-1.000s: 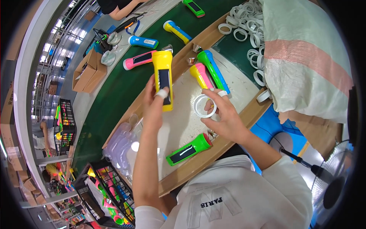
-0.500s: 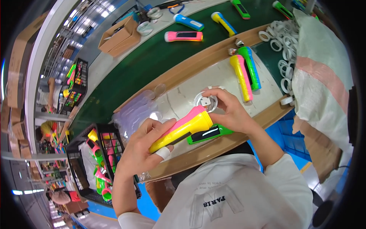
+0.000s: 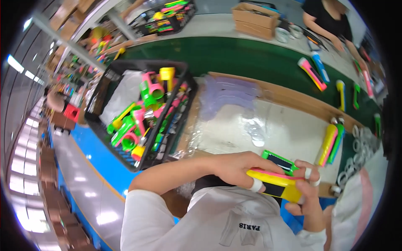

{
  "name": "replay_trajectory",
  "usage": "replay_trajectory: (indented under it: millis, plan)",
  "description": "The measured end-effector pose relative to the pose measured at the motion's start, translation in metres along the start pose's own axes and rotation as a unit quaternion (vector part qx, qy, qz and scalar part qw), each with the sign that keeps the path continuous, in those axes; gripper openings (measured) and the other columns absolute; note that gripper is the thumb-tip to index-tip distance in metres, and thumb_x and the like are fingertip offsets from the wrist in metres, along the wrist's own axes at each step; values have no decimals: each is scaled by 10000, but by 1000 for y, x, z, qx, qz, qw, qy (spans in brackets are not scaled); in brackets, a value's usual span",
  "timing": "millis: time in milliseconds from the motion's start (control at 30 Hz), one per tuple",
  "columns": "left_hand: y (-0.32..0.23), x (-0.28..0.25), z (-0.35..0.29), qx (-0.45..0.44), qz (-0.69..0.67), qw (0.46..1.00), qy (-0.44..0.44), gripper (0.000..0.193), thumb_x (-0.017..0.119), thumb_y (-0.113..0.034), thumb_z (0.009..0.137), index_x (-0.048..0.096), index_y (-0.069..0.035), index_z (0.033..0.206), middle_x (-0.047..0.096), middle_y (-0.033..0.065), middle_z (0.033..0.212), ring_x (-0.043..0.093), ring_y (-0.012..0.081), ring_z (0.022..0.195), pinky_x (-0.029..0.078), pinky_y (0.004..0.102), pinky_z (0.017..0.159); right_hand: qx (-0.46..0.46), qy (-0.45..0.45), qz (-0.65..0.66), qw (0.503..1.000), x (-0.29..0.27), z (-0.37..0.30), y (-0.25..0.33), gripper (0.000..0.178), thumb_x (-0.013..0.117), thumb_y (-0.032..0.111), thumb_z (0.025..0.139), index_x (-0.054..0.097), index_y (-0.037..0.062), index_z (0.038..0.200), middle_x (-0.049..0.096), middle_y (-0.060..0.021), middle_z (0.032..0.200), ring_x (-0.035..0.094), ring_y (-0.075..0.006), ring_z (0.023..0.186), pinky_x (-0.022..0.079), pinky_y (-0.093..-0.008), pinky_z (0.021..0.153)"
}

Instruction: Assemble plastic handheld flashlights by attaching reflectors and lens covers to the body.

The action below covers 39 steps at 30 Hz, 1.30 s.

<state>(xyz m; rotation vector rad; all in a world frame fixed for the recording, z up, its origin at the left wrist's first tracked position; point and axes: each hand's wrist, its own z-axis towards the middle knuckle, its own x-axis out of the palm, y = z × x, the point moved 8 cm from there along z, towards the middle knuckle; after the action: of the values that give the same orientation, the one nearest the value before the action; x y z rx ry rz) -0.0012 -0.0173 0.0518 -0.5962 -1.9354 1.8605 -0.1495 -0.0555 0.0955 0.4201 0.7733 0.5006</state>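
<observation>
My left hand [image 3: 240,168] is closed around a yellow and pink flashlight [image 3: 274,179] with a dark panel along its side, held low in front of my shirt. White wrap shows on the left thumb. My right hand [image 3: 309,196] has its fingers curled around the flashlight's right end. White ring-like material [image 3: 315,180] shows at the right fingers; whether it is a loose ring or finger wrap I cannot tell. Just beyond the hands lies a green flashlight [image 3: 279,162] with a dark panel. Two more flashlights, one yellow and pink [image 3: 326,144], one green and blue [image 3: 336,144], lie farther right.
A black crate [image 3: 138,165] of colourful flashlight casings stands left. Clear plastic sheets [image 3: 228,94] lie in the cardboard tray [image 3: 293,102]. White rings [image 3: 349,167] and a white sack [image 3: 356,205] are at right. Beyond the green belt [image 3: 217,52], a co-worker [image 3: 331,21] handles flashlights.
My view has swung left, bringing the crate fully in. The held flashlight is now nearer my body. My right hand has moved from holding a white ring beside its head to gripping its end.
</observation>
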Motion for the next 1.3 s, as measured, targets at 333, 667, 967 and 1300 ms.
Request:
replay_trajectory:
  millis: [333,667,967,1300]
  plan:
    - [-14,-13,41,89,455,866,-190,668,733,-22,569,610,-98,1221,655,109,1039,594,238,724,500,332,633,370,-202,292,858,-16,-30,-103,402,427,327,994,531,17,1227,627,-117,1102,561,-217,1088,421,-339,975]
    - [-1,-5,76,51,385,910,-144,578,735,-70,699,577,-88,1255,663,119,970,629,268,797,511,365,662,306,-186,84,930,-42,-49,-105,447,356,376,1004,622,17,1036,617,-129,1009,586,-229,919,449,-347,894]
    - [17,-13,95,5,448,881,-154,673,716,14,629,566,-82,1278,656,97,1048,607,280,813,516,347,714,456,-251,323,790,-27,-71,-159,387,405,340,988,621,21,957,629,-101,951,593,-204,993,468,-345,884]
    - [2,-10,106,78,528,835,-132,608,755,-38,694,565,-52,1271,678,120,1019,645,261,861,519,321,726,440,-291,307,792,-38,-73,-154,326,444,277,952,625,8,919,625,-142,963,619,-250,912,489,-352,852]
